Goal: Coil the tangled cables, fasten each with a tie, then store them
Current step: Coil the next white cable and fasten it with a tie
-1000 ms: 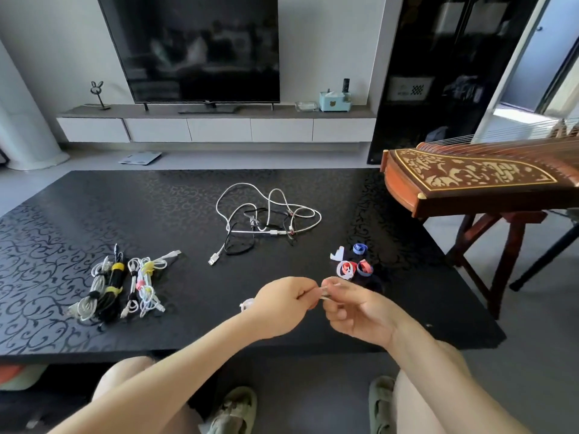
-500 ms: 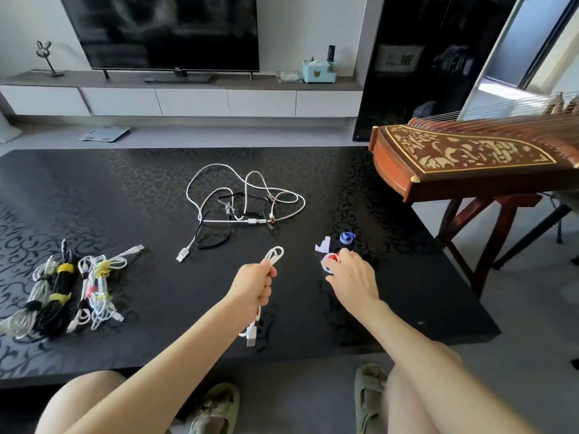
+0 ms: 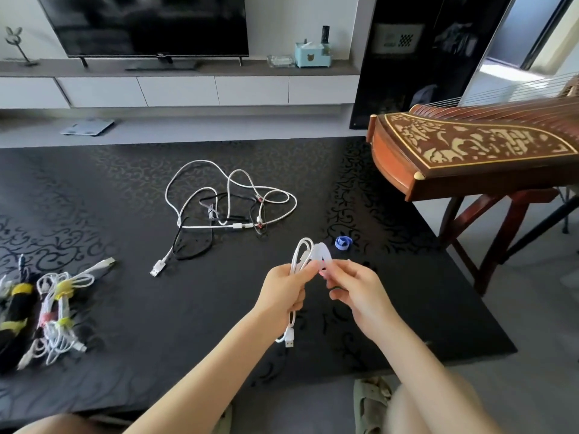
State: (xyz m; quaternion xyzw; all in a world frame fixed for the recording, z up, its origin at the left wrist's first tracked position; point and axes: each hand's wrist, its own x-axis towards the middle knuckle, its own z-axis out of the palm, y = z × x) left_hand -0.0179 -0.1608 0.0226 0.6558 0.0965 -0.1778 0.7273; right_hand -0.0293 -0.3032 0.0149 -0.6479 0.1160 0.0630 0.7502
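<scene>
My left hand (image 3: 283, 292) grips a folded white cable (image 3: 300, 252) above the black table (image 3: 125, 308); its USB plug (image 3: 289, 337) hangs below my fist. My right hand (image 3: 354, 285) pinches a white tie (image 3: 322, 249) right beside the cable's loop. A tangle of white and black cables (image 3: 225, 208) lies at the table's middle. A blue tie (image 3: 343, 242) lies behind my hands. Tied bundles (image 3: 53, 305) with yellow and red ties lie at the left.
A wooden zither (image 3: 470, 151) on a stand juts over the table's right side. Behind the table stand a low TV cabinet (image 3: 188, 89) with a television and a blue tissue box (image 3: 312, 55). My knees and sandals show below the front edge.
My right hand has lifted a white tie off the table from the pile of ties and brought it to the cable. My left hand has raised the folded cable toward it.
</scene>
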